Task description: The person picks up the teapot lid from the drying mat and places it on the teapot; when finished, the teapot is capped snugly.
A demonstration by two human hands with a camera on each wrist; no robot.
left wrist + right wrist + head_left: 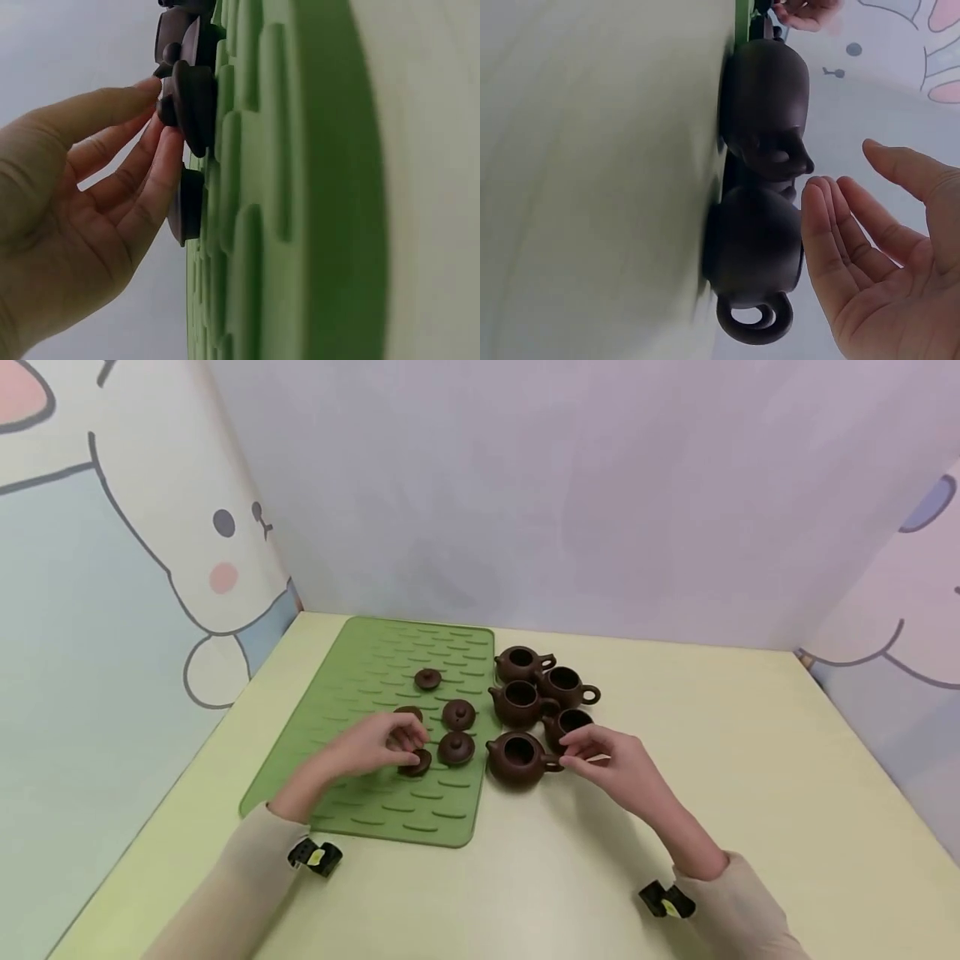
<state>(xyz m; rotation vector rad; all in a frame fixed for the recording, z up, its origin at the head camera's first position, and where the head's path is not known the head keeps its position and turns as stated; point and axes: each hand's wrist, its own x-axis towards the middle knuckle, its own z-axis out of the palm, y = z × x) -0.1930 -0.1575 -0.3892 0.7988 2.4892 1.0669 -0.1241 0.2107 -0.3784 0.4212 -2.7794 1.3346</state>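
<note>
My left hand [372, 745] is over the green mat, pinching a dark brown teapot lid [196, 112] at its knob between thumb and fingertips. The lid leans slightly, close against the ridged mat. Several more lids surround it, among them one [456, 748] just right of the fingers and another [408, 712] partly behind the hand. My right hand [613, 770] hovers with thumb and fingers apart, holding nothing. Its fingertips are right by the handle of the nearest lidless teapot [516, 762] and in front of a second teapot [572, 723].
The green ridged mat [375, 814] lies on the pale yellow table [750, 752]. Along its right edge stand further lidless teapots, including one [519, 663] at the back. A lid [427, 679] sits farther back on the mat. Walls with cartoon drawings enclose the table.
</note>
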